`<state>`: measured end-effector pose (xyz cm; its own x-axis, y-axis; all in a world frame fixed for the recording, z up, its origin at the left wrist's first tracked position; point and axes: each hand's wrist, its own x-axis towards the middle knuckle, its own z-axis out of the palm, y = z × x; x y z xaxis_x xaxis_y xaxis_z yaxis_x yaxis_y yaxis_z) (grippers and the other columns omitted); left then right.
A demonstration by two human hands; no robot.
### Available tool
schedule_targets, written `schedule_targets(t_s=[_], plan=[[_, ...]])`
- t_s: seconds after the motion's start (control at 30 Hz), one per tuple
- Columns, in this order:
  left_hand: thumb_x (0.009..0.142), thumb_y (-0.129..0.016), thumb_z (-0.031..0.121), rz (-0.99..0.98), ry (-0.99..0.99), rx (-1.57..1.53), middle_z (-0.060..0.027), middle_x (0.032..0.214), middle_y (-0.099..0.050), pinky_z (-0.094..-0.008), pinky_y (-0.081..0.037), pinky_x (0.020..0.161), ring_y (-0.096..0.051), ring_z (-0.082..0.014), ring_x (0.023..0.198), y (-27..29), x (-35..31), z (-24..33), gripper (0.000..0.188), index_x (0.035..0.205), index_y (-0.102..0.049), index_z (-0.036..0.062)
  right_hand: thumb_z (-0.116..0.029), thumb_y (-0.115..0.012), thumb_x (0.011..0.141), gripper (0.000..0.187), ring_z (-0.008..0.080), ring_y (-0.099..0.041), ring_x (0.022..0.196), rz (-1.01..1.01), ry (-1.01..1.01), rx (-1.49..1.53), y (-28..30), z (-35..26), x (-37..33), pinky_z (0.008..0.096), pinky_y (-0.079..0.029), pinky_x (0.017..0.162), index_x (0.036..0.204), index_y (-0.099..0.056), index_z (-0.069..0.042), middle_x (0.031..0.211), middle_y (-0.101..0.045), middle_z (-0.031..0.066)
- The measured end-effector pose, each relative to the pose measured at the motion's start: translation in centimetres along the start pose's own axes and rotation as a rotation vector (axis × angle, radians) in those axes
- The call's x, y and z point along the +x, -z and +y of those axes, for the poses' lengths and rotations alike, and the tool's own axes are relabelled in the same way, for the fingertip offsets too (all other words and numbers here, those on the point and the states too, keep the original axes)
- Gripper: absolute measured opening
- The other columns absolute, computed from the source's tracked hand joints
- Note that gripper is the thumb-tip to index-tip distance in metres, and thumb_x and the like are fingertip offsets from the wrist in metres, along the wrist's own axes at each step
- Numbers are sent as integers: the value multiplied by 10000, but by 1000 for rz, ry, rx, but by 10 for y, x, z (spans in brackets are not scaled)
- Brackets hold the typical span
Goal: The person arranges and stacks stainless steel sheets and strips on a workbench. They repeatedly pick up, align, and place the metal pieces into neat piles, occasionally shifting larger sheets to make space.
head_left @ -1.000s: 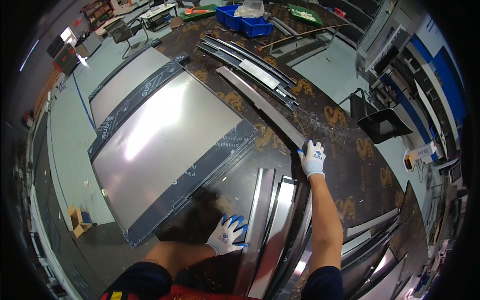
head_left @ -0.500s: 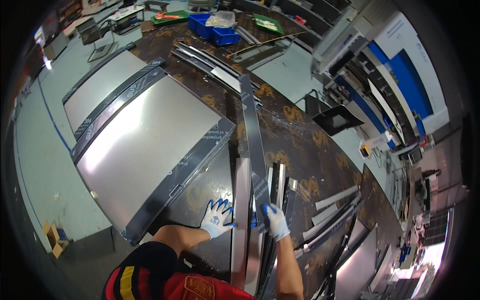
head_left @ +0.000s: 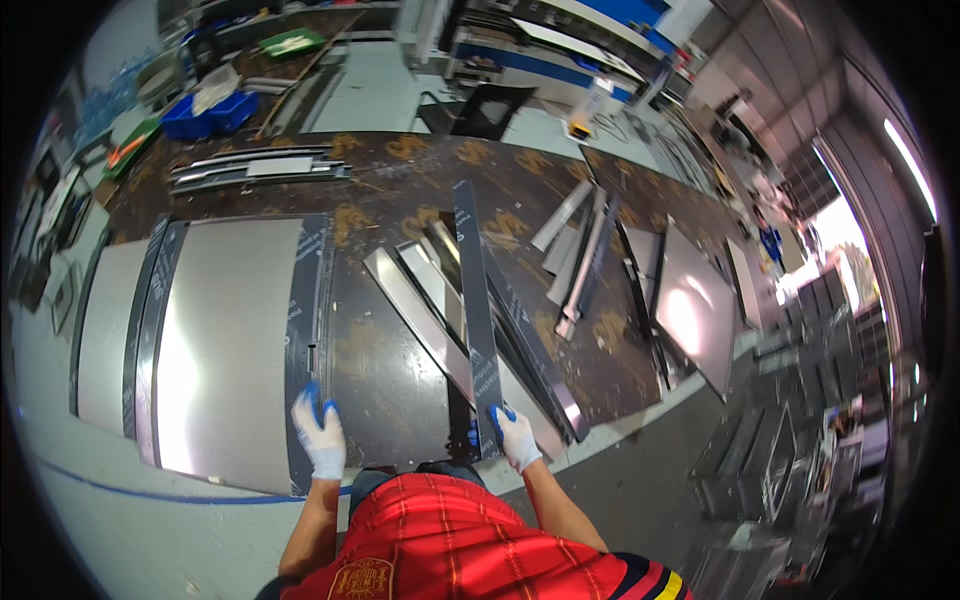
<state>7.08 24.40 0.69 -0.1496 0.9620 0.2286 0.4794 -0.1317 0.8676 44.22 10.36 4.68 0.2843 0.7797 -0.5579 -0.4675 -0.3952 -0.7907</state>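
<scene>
I see a long dark metal strip (head_left: 474,300) lying on the brown work table (head_left: 400,170), running away from me over some shiny metal pieces (head_left: 425,315). My right hand (head_left: 513,436), in a white and blue glove, is wrapped around the near end of the strip. My left hand (head_left: 319,432) rests on the near edge of a big shiny sheet (head_left: 215,340); I think its fingers are curled on the dark edge band, but it is too small to be sure. More strips (head_left: 255,165) lie far off, near blue bins (head_left: 205,112).
</scene>
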Motion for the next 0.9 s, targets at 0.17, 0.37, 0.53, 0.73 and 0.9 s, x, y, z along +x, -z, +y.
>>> schedule_targets(t_s=[0.17,0.37,0.53,0.73,0.9], plan=[[985,-772,262,-87,3,566,-234,1729,-454,-613,-215,1371,-382,-454,1605,55,-12,-24,730,1621,-528,1,-242,-657,1141,311,230,-780,853,300,213,-139,3,28,-8,393,-661,769,1294,-715,24,1028,-783,123],[958,-804,355,-168,-20,760,-256,1734,-431,-587,-297,1343,-414,-469,1567,54,-21,-27,830,1645,-505,-2,-197,-670,1126,202,162,-677,805,481,281,-28,25,31,1,345,-555,762,1118,-734,-5,944,-759,71],[952,-808,348,-161,18,757,-217,1738,-443,-573,-316,1334,-434,-462,1550,50,-18,-18,808,1638,-529,24,-189,-664,1128,170,141,-685,756,786,428,-405,92,-3,41,344,-551,674,1024,-694,-57,836,-683,37],[959,-807,331,-107,23,776,-208,1729,-462,-573,-318,1333,-451,-463,1531,44,-21,-25,787,1635,-530,39,-347,-699,1052,449,529,-722,1172,979,360,-795,175,-113,113,516,-553,1012,1209,-723,74,1163,-750,373],[966,-810,318,-62,-48,761,-224,1706,-487,-577,-332,1318,-452,-480,1518,43,-25,-38,795,1653,-507,57,-531,-680,1061,749,509,-622,1406,936,194,-1125,220,-186,181,549,-510,1174,1575,-554,-2,1486,-662,328]])
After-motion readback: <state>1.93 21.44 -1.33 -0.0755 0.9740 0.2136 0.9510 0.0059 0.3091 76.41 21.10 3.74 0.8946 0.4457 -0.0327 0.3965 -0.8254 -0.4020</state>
